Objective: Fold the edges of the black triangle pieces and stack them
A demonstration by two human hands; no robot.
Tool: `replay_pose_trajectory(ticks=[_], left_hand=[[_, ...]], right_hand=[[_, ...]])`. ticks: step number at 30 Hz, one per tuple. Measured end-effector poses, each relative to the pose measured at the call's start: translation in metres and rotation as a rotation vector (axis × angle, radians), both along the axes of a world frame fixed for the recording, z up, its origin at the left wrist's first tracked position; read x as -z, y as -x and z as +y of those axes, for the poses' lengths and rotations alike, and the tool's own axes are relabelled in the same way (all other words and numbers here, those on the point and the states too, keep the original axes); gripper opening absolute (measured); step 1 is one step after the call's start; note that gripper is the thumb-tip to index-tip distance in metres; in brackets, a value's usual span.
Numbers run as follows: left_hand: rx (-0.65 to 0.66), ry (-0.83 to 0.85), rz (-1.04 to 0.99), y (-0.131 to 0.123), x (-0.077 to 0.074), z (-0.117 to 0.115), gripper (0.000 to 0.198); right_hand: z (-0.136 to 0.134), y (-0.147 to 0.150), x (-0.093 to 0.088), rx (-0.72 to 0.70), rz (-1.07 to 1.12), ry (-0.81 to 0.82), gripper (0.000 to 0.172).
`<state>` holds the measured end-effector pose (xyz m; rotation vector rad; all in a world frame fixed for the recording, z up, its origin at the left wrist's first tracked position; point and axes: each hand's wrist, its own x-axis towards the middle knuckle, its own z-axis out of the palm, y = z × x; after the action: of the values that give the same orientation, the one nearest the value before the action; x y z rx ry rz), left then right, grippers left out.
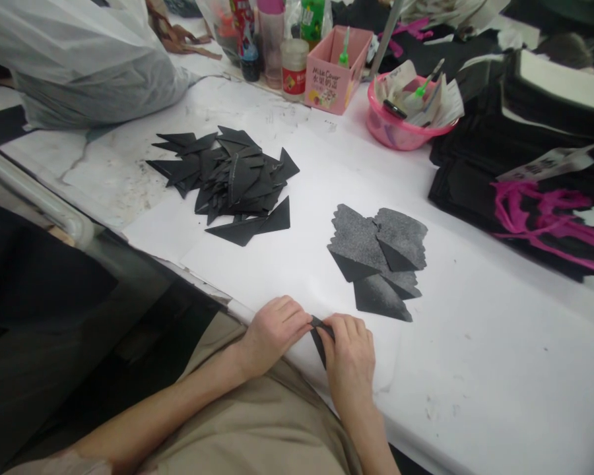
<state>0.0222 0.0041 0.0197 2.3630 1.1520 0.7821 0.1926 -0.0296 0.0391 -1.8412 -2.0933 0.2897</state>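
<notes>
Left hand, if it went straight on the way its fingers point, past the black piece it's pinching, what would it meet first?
The left hand would most likely meet the right hand, which holds the same black piece; exact depth is unclear.

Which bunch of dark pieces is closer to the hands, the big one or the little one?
The little bunch, with the speckled grey pieces, just beyond the right hand. The big heap lies farther off, to the left.

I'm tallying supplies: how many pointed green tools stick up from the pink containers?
2: one green tool in the pink box, a second green tool in the pink bowl. More may be hidden inside.
</notes>
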Motion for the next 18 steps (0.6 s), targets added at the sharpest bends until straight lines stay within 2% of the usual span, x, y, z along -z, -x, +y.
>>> replay_pose_trajectory(ticks=[11, 18], left_hand=[[0.011, -0.129, 0.088, 0.005, 0.011, -0.009, 0.013], [0.053, -0.180, 0.140, 0.007, 0.001, -0.011, 0.030]], right_hand=[[-0.002, -0.004, 0.007, -0.041, 0.142, -0.052, 0.013], [-0.004, -0.005, 0.011, -0.057, 0.180, -0.136, 0.012]])
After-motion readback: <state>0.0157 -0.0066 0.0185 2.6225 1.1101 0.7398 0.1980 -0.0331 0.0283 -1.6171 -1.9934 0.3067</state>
